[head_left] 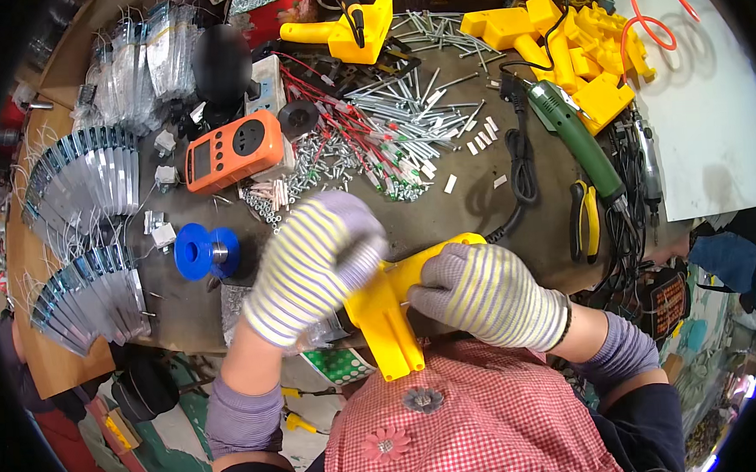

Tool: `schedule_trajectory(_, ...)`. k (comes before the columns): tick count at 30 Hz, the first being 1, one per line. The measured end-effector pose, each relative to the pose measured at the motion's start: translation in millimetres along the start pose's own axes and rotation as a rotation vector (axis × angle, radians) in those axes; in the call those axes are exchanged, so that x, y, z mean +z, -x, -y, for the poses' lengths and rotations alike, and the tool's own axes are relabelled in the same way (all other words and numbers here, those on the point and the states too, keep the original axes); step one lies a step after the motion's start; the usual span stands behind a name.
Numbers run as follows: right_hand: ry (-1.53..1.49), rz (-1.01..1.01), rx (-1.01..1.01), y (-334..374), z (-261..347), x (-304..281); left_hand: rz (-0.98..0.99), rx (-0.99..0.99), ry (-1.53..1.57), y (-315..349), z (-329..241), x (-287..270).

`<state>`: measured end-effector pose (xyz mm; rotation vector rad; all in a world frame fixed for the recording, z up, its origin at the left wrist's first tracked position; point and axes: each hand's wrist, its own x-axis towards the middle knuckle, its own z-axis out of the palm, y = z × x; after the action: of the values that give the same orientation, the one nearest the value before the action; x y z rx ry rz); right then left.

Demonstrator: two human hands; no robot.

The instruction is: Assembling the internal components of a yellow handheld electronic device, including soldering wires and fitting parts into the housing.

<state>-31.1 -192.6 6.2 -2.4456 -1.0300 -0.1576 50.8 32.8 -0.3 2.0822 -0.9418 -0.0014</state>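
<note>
Close in front of me is a yellow plastic gun-shaped housing (378,321), tilted, its two-pronged end pointing toward my apron. My right hand (492,294), in a striped knitted glove, is closed on the housing's handle side. A thin metal pin sticks out by its fingers; I cannot tell if they hold it. Over the housing's left side is my left hand (316,269), also gloved and blurred by motion. Its fingers are curled in, and whatever they hold is hidden.
Loose long screws (422,105), red wires (337,110) and small screws (314,158) cover the bench centre. An orange meter (235,149) and blue solder spool (203,251) stand left. Rightward lie a green electric screwdriver (574,136), pliers (584,221) and yellow housings (573,46).
</note>
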Motion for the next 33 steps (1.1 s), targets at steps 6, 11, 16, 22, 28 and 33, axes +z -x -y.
schedule_trajectory(6, -0.317, -0.123, -0.234, -28, -27, 5, 0.048, -0.079, -0.727, -13, 36, -9)
schedule_trajectory(11, 0.150, -0.108, -0.095, -105, -89, 28, 0.331, -0.331, -1.054, -33, 41, 1)
schedule_trajectory(16, 0.422, -0.038, -0.240, -131, -85, 40, 0.260, -0.101, -1.093, -16, 43, -6)
schedule_trajectory(22, 0.480, 0.081, -0.178, -137, -86, 41, 0.195, 0.024, -1.199, -13, 39, -8)
schedule_trajectory(28, 0.172, -0.166, -0.144, -115, -93, 27, 0.144, 0.024, -1.014, -14, 26, -13)
schedule_trajectory(33, -0.554, 0.241, 0.439, -83, -60, -48, 0.173, -0.360, 0.370, 24, 5, -29)
